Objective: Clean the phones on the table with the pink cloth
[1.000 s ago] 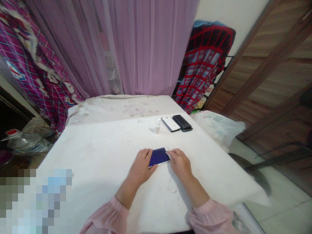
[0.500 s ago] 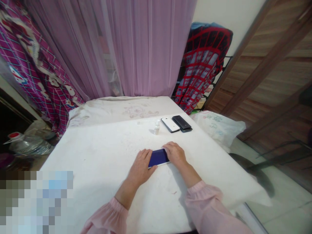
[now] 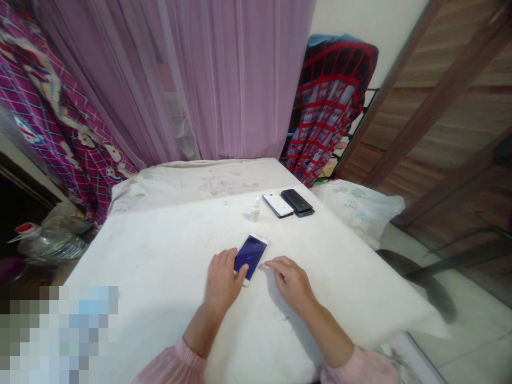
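A white-framed phone (image 3: 252,257) with a dark blue screen lies on the white cloth, its top tilted to the right. My left hand (image 3: 224,278) grips its left side, the thumb over the lower screen. Just right of the phone, my right hand (image 3: 288,278) pinches a small whitish piece (image 3: 264,266), too small to make out clearly. Beyond the hands stand a small white bottle (image 3: 255,210), a white phone (image 3: 278,205) and a stack of dark phones (image 3: 297,201).
The white-covered table (image 3: 168,240) reaches back to a purple curtain (image 3: 236,80). A plastic bag (image 3: 360,208) hangs off the right side. At the left are a large clear bottle (image 3: 48,242) and a patterned magenta cloth (image 3: 68,117).
The phone has turned from sideways to nearly upright. My right hand has come off it and now holds a small piece beside it. My left hand has moved slightly left.
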